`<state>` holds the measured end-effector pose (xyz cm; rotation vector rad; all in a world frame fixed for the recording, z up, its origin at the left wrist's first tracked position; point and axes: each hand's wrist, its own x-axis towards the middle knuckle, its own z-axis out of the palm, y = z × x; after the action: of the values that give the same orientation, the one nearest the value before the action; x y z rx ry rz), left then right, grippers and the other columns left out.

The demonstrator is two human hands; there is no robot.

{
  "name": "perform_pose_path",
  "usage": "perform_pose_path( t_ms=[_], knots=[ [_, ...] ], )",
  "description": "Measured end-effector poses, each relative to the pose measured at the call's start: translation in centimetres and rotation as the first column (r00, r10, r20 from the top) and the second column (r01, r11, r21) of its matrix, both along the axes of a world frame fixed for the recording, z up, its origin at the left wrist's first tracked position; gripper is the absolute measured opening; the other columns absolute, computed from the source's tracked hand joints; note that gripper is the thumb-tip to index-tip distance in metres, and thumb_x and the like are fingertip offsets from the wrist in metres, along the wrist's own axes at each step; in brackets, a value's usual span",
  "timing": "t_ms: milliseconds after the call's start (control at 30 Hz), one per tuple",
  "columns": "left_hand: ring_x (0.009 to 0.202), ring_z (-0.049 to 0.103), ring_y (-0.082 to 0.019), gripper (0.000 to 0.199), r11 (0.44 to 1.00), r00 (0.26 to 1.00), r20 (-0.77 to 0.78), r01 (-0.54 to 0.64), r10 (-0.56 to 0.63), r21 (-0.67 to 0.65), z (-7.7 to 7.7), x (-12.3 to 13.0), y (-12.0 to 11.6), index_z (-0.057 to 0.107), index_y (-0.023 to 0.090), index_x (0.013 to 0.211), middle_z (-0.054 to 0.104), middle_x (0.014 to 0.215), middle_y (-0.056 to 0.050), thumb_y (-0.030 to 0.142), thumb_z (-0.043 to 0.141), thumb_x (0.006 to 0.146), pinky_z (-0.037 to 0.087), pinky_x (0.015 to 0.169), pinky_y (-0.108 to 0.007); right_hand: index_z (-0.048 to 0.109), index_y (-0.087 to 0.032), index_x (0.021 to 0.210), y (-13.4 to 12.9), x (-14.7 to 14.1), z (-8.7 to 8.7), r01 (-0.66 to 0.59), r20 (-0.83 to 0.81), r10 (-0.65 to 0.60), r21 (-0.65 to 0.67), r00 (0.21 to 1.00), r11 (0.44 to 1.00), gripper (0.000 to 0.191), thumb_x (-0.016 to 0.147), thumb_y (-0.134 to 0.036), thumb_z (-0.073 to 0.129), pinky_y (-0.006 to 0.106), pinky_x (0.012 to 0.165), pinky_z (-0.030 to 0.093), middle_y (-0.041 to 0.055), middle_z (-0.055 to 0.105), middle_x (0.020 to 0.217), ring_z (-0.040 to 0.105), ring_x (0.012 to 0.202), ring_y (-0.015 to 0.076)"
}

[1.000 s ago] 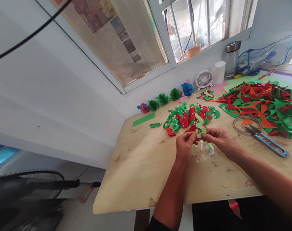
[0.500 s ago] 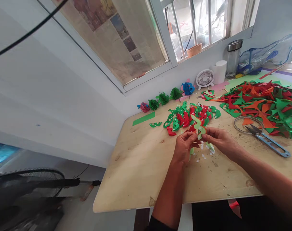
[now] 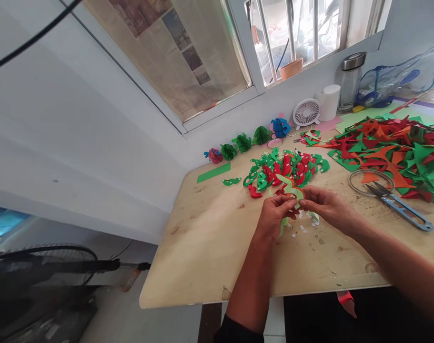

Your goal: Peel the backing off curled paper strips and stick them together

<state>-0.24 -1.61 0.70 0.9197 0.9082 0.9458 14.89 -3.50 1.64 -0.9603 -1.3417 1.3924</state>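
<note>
Between my two hands is a wavy light green paper piece (image 3: pixel 290 188) with an orange edge showing behind it. My left hand (image 3: pixel 277 212) pinches its lower left side, and my right hand (image 3: pixel 320 205) pinches its right end. Just beyond lies a pile of red and green cut paper pieces (image 3: pixel 270 172), many with small white squares on them. Small white paper bits (image 3: pixel 302 228) and pale green pieces lie on the wooden table (image 3: pixel 195 247) under and around my hands.
Red, orange and green scraps (image 3: pixel 391 152) are heaped at the right, beside snips (image 3: pixel 402 207) and a metal ring (image 3: pixel 356 188). Along the wall stand honeycomb paper figures (image 3: pixel 242 142), a small white fan (image 3: pixel 306 113) and a glass bottle (image 3: pixel 349 85).
The light green paper piece has tilted, its upper end now leaning further left. Both hands keep their pinch in nearly the same place. The camera view has shifted slightly.
</note>
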Motion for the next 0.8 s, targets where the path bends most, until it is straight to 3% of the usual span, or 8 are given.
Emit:
perform_pose_path(
  t_ms=[233,400,567,800],
  knots=[
    [0.051,0.057,-0.011,0.023,1.000,1.000,0.004,0.013,-0.013,-0.004,0.2,-0.2,-0.1,0.063,0.011,0.068,0.060,0.058,-0.001,0.027,0.075,0.056,0.042,0.049,-0.024,0.062,-0.020,0.091,0.1,0.0,-0.5,0.059,0.071,-0.060,0.005,0.996,0.998,0.034,0.072,-0.048,0.066,0.028,0.054,0.042,-0.0016,0.060,0.063,0.056,0.059,0.0156],
    [0.051,0.056,-0.010,0.022,0.999,1.000,-0.025,-0.012,0.013,0.044,0.1,0.0,0.0,0.064,0.011,0.067,0.060,0.058,-0.001,0.028,0.073,0.057,0.041,0.050,-0.023,0.062,-0.019,0.090,0.2,0.2,-0.6,0.099,0.113,-0.101,0.027,0.988,0.995,0.032,0.073,-0.046,0.065,0.027,0.051,0.038,-0.0018,0.057,0.061,0.052,0.057,0.0140],
    [0.049,0.055,-0.011,0.026,0.998,0.998,-0.054,-0.040,0.042,0.054,-0.1,0.1,0.1,0.065,0.011,0.067,0.060,0.053,-0.001,0.032,0.074,0.055,0.041,0.049,-0.023,0.062,-0.018,0.095,0.4,0.5,-1.5,0.117,0.196,-0.128,0.068,0.972,0.991,0.031,0.077,-0.043,0.061,0.025,0.048,0.029,-0.0047,0.046,0.057,0.042,0.053,0.0114],
    [0.051,0.057,-0.012,0.024,0.998,0.993,-0.112,0.039,-0.033,0.044,0.3,-0.9,0.1,0.067,0.010,0.066,0.063,0.055,-0.004,0.031,0.073,0.057,0.040,0.048,-0.023,0.061,-0.017,0.095,0.4,0.4,-1.6,0.097,0.247,-0.121,0.107,0.961,0.989,0.030,0.078,-0.041,0.058,0.026,0.050,0.031,-0.0042,0.046,0.059,0.041,0.054,0.0121]
  ],
)
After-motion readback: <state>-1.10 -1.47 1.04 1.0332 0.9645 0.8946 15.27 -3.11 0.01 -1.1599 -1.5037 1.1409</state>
